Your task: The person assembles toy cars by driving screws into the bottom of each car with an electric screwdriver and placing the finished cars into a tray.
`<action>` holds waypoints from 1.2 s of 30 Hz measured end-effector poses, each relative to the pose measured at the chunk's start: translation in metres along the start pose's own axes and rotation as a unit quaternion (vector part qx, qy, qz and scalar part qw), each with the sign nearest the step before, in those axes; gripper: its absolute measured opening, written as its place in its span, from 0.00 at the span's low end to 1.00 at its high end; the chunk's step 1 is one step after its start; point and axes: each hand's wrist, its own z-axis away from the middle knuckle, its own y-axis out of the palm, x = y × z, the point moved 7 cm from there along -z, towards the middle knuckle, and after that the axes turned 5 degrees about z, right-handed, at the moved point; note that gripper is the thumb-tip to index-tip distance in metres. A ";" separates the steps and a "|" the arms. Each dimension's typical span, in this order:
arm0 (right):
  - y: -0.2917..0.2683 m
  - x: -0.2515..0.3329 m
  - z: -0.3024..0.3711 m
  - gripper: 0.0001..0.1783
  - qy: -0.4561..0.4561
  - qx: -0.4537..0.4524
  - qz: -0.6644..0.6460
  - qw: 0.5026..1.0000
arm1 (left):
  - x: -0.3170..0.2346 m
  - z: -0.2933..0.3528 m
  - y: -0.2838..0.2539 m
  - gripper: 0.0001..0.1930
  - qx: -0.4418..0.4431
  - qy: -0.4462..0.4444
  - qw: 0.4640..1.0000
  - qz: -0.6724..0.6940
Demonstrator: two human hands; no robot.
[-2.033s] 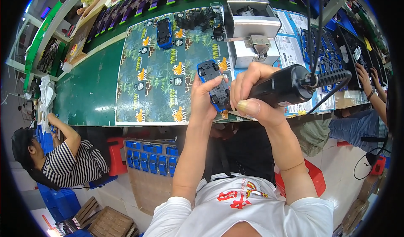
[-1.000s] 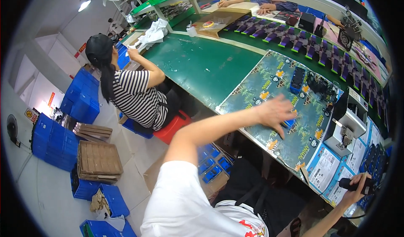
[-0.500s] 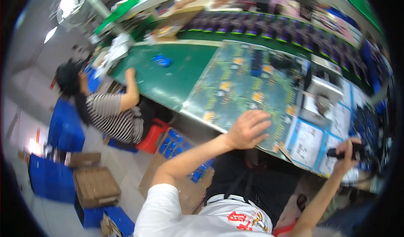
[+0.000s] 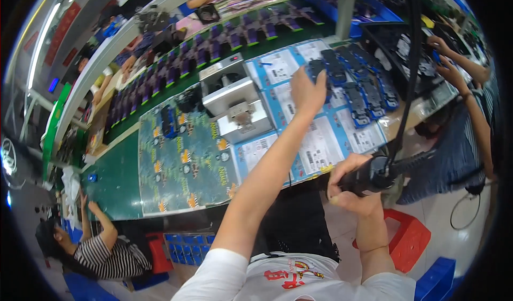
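Note:
My left hand (image 4: 309, 91) reaches over the sheet-covered bench. Its fingers close on a black-and-blue plastic part (image 4: 318, 67), largely hidden behind them, at the left end of rows of similar black-and-blue parts (image 4: 363, 94). In front of the bench, at the right, my right hand (image 4: 354, 186) grips a black electric screwdriver (image 4: 368, 176) with a cable. Left of my left forearm stands a white metal fixture (image 4: 235, 100) with a small metal clamp on top. A single dark blue part (image 4: 169, 122) lies on the patterned mat (image 4: 176, 167).
Purple-and-black pieces (image 4: 200, 52) line the green strip behind the bench. A thick black cable (image 4: 411, 60) hangs down at right. One co-worker's hand (image 4: 451, 76) works at far right; another person in stripes (image 4: 112, 255) sits at left. A red stool (image 4: 409, 237) stands behind me.
The view has swung to the right. My left hand has moved from over the patterned mat to the black-and-blue parts. My right hand still holds the screwdriver, now in front of the bench.

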 end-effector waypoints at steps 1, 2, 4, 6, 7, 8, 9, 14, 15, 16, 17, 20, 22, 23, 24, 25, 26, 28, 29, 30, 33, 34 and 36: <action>-0.005 -0.010 0.002 0.20 0.045 -0.024 -0.076 0.996 | 0.008 -0.011 0.015 0.32 0.094 -0.133 0.987 -0.004; -0.009 -0.016 0.002 0.21 0.069 -0.011 -0.077 0.995 | 0.019 -0.016 0.022 0.33 0.120 -0.194 0.973 -0.045; -0.032 -0.012 0.010 0.21 0.003 -0.074 -0.011 0.997 | -0.002 -0.016 0.047 0.34 0.218 -0.207 0.953 -0.048; -0.076 -0.034 0.026 0.22 0.016 0.020 -0.056 0.998 | -0.011 -0.006 0.073 0.34 0.220 -0.219 0.950 -0.039; -0.068 -0.015 0.027 0.24 -0.005 -0.058 0.002 0.998 | -0.008 0.003 0.091 0.35 0.239 -0.222 0.945 -0.001; -0.082 -0.013 0.033 0.25 -0.003 -0.084 -0.014 0.996 | -0.017 0.018 0.112 0.36 0.257 -0.227 0.939 0.014; -0.057 -0.005 0.022 0.20 -0.066 -0.043 -0.023 0.997 | -0.001 0.012 0.094 0.40 0.200 -0.218 0.955 0.027; -0.049 -0.029 -0.002 0.26 -0.034 -0.049 0.030 0.998 | 0.018 0.027 0.040 0.36 0.094 -0.216 0.946 0.224; -0.048 -0.028 -0.002 0.23 -0.047 -0.048 0.035 0.997 | 0.009 0.040 0.032 0.35 0.095 -0.174 0.954 0.226; -0.044 -0.029 -0.005 0.21 -0.053 -0.034 0.030 0.998 | 0.001 0.049 0.015 0.34 0.037 -0.105 0.959 0.261; -0.047 -0.031 -0.005 0.20 -0.054 -0.031 0.028 0.998 | -0.004 0.062 0.004 0.33 0.051 -0.086 0.950 0.295; -0.053 -0.034 -0.011 0.14 -0.040 -0.062 0.020 0.997 | -0.036 0.090 -0.096 0.36 0.119 -0.109 0.927 0.338; -0.048 -0.018 -0.017 0.11 -0.083 -0.079 0.026 0.993 | -0.010 0.119 -0.139 0.43 0.013 -0.149 0.933 0.326; -0.047 -0.016 -0.025 0.11 -0.094 -0.084 0.020 0.992 | -0.005 0.120 -0.174 0.35 0.000 -0.169 0.927 0.336; -0.040 -0.013 -0.033 0.10 -0.104 -0.063 0.003 0.993 | -0.007 0.119 -0.199 0.25 0.039 -0.218 0.860 0.460; -0.038 -0.010 -0.038 0.10 -0.114 -0.068 -0.019 0.991 | 0.000 0.124 -0.214 0.19 0.014 -0.258 0.805 0.534; -0.026 -0.009 -0.049 0.10 -0.122 -0.066 -0.045 0.989 | 0.014 0.126 -0.230 0.18 -0.010 -0.269 0.791 0.550; -0.015 -0.011 -0.060 0.13 -0.137 -0.042 -0.043 0.989 | 0.039 0.131 -0.241 0.16 -0.004 -0.299 0.791 0.534; -0.009 -0.009 -0.065 0.10 -0.121 -0.059 -0.059 0.989 | 0.050 0.133 -0.242 0.14 -0.023 -0.289 0.811 0.507; -0.004 -0.019 -0.074 0.07 -0.089 -0.094 -0.148 0.981 | 0.066 0.131 -0.245 0.13 -0.033 -0.270 0.830 0.486; 0.057 -0.036 -0.110 0.05 -0.105 -0.117 -0.132 0.979 | 0.088 0.138 -0.271 0.11 -0.041 -0.306 0.814 0.491; 0.076 -0.030 -0.120 0.06 -0.132 -0.080 -0.119 0.981 | 0.095 0.142 -0.276 0.12 -0.037 -0.309 0.820 0.480; 0.101 -0.015 -0.133 0.06 -0.180 -0.093 -0.111 0.973 | 0.087 0.140 -0.280 0.13 -0.015 -0.282 0.810 0.514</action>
